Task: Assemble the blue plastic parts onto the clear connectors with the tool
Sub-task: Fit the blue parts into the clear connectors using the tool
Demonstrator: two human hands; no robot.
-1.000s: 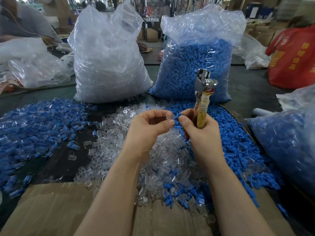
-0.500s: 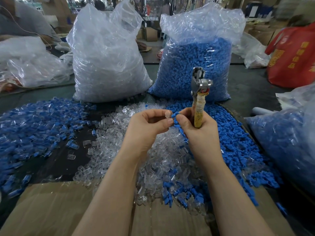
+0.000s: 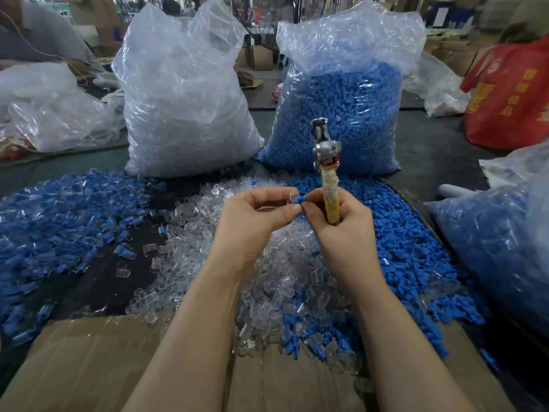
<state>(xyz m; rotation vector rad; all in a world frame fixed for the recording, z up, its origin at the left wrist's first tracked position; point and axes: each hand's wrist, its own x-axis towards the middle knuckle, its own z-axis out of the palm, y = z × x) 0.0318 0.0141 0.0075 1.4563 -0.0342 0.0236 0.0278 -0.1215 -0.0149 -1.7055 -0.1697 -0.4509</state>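
The step in hand looks like mating one blue plastic part (image 3: 300, 200) with one clear connector (image 3: 289, 197), ahead of pressing them with the tool (image 3: 326, 171). The left hand (image 3: 255, 221) pinches the clear connector between thumb and forefinger; the right hand (image 3: 338, 230) pinches the blue part at its fingertips while its other fingers (image 3: 355, 208) are curled round the tool's wrapped handle, the metal head standing upright above them. The two pieces meet right between the two sets of fingertips; whether the blue part is already seated I cannot tell. Next, the joined pair probably has to go up into the tool's head and be squeezed. Loose clear connectors (image 3: 276, 278) are heaped just below the hands, loose blue parts (image 3: 410, 248) to the right of the right fingers.
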